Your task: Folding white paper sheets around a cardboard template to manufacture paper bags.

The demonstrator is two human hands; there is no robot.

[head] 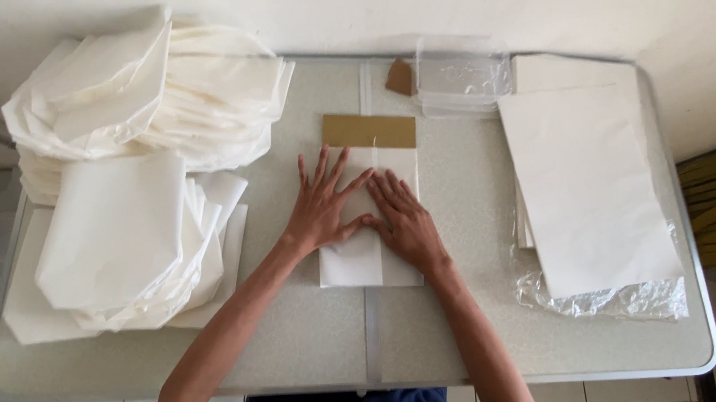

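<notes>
Left hand (pixel 318 208) and right hand (pixel 402 221): fingers spread wide, flat, gripping nothing, pressing folded white sheet (pixel 366 260) on table (pixel 465 204). Brown card (pixel 370 130) just beyond fingertips. Judgement: press evenly outward, keep edges aligned with card.

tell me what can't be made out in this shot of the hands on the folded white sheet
- Head view: the middle of the folded white sheet is covered by the left hand and right hand.
- The brown card runs under the sheet's top edge; its lower part is hidden.
- The lower sheets in the flat white paper stack are hidden by those above.
- The clear plastic bags are too glassy to count.
- The table hides the person's legs.
</notes>
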